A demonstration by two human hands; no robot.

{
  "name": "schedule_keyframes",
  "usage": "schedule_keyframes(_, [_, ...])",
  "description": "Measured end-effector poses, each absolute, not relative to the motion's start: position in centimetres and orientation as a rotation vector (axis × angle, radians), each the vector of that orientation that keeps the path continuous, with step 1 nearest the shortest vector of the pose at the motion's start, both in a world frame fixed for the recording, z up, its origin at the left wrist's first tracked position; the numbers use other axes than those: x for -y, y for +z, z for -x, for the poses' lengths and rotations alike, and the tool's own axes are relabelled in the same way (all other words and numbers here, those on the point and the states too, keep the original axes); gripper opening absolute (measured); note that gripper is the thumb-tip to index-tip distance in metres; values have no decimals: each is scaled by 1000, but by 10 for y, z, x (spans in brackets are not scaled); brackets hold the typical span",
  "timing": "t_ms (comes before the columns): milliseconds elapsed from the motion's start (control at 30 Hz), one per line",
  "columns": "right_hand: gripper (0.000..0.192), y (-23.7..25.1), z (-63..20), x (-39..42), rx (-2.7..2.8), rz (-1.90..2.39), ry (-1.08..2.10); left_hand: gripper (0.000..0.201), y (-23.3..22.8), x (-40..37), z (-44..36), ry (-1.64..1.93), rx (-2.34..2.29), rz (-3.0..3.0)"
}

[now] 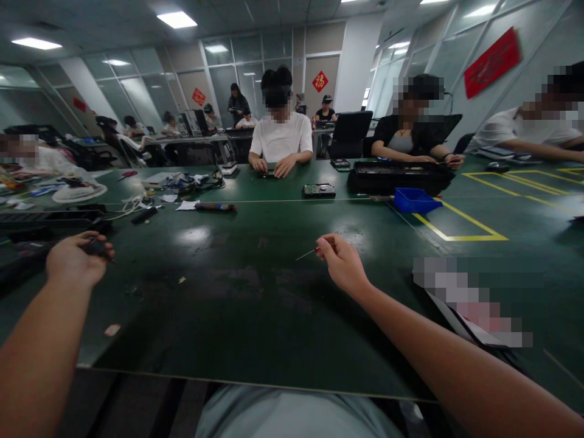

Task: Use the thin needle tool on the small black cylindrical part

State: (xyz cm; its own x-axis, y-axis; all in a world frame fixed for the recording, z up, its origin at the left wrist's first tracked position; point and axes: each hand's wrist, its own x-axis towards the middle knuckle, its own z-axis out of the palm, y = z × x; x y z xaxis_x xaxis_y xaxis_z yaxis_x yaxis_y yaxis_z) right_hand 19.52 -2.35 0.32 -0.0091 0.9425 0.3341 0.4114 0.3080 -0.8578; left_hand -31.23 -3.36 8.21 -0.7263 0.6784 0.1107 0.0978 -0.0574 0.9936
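My right hand (pixel 343 266) is closed around a screwdriver (pixel 305 254), held over the middle of the green table (pixel 219 328). Its thin metal shaft points left, and a bit of red shows at the fingers, which hide most of the handle. On the left, my left hand (pixel 73 261) has its fingers curled round a small dark object (pixel 97 247); its kind cannot be made out. Black parts (pixel 27 258) lie beside and behind that hand, partly covered by it.
Ahead lie a marked tube-shaped tool (pixel 215 207), a hard drive (pixel 319 190), a blue bin (pixel 416 199) and a long black casing (pixel 399 177). Cables (pixel 189 181) and a white fan cover (pixel 79 191) clutter the left. Papers (pixel 474 310) rest at right. Several people sit opposite.
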Motion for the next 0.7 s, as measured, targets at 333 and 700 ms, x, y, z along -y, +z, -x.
schedule_keyframes(333, [28,2,-196,24,1591,1253,681,15,93,3,165,1608,-1205,-803])
schedule_keyframes(700, [28,4,-197,24,1586,1254,650,24,69,14,30,1237,-991,-1180])
